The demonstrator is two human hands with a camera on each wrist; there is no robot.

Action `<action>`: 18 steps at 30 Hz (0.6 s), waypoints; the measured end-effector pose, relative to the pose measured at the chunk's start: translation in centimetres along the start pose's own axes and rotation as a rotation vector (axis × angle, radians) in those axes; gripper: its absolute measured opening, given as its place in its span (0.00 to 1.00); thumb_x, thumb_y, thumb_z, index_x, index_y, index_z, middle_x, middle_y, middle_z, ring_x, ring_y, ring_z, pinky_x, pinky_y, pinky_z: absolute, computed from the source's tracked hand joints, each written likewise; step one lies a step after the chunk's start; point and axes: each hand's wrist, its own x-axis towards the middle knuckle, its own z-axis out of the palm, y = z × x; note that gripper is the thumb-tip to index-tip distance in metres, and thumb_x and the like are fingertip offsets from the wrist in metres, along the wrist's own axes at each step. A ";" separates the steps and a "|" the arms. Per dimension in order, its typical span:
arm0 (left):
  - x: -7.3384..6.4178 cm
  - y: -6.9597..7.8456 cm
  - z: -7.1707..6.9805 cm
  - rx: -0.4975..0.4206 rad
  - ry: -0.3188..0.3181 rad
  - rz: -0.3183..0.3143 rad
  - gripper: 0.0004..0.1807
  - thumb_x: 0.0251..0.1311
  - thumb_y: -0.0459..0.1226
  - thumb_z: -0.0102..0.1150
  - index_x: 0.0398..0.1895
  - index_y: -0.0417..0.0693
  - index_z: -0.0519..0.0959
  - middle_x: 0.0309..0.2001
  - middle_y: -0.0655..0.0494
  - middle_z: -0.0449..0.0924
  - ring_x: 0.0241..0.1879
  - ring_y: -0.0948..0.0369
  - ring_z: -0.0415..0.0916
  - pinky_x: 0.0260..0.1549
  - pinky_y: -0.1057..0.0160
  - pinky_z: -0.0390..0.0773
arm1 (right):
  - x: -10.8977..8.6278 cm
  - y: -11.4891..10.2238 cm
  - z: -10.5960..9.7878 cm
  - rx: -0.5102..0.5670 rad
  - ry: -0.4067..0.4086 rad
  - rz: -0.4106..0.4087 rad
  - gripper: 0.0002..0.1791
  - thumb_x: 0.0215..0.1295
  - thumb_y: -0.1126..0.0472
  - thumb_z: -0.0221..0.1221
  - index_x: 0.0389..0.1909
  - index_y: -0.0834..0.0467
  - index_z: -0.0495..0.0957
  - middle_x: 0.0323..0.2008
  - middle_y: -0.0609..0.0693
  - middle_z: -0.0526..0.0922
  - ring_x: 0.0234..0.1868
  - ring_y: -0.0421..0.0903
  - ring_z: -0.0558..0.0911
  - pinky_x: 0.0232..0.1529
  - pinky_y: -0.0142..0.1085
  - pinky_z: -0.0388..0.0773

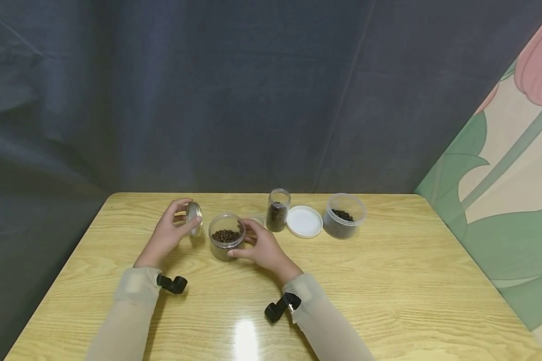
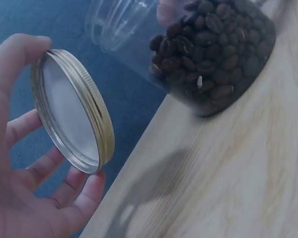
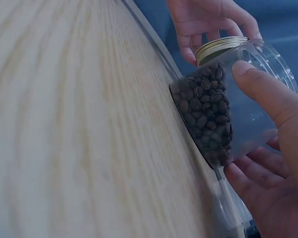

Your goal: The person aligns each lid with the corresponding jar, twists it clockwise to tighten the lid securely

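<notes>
Tilted on its edge, a gold-rimmed round lid [image 2: 97, 119] is pinched between the thumb and fingers of my left hand [image 1: 169, 231], above the table and left of a jar. That clear plastic jar [image 1: 227, 245] stands on the table, partly filled with brown coffee beans [image 3: 204, 109], its mouth uncovered. My right hand [image 1: 264, 248] grips the jar from its right side, thumb on the near wall and fingers round the far side. In the left wrist view, the lid's pale inner face shows beside the jar.
Right of the jar stands a tall clear jar [image 1: 277, 213] with dark contents. Next to it lies a white round lid [image 1: 304, 221], then a wide clear tub [image 1: 341, 225] holding dark beans. A dark curtain [image 1: 253, 100] hangs behind the wooden table [image 1: 388, 291].
</notes>
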 end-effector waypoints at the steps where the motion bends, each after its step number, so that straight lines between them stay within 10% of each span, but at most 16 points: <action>1: -0.1 0.0 0.1 -0.026 0.000 -0.002 0.38 0.69 0.46 0.63 0.77 0.47 0.59 0.71 0.35 0.60 0.66 0.35 0.63 0.62 0.34 0.68 | -0.1 0.1 -0.1 0.009 -0.001 0.001 0.47 0.50 0.62 0.78 0.71 0.65 0.66 0.64 0.60 0.75 0.63 0.53 0.78 0.63 0.33 0.75; 18: -0.6 0.8 0.7 -0.251 0.013 0.019 0.37 0.72 0.39 0.59 0.78 0.45 0.53 0.72 0.41 0.55 0.70 0.43 0.62 0.62 0.61 0.71 | -1.0 1.6 -0.7 0.089 -0.054 -0.042 0.46 0.53 0.65 0.76 0.72 0.65 0.64 0.67 0.62 0.73 0.65 0.58 0.76 0.65 0.38 0.72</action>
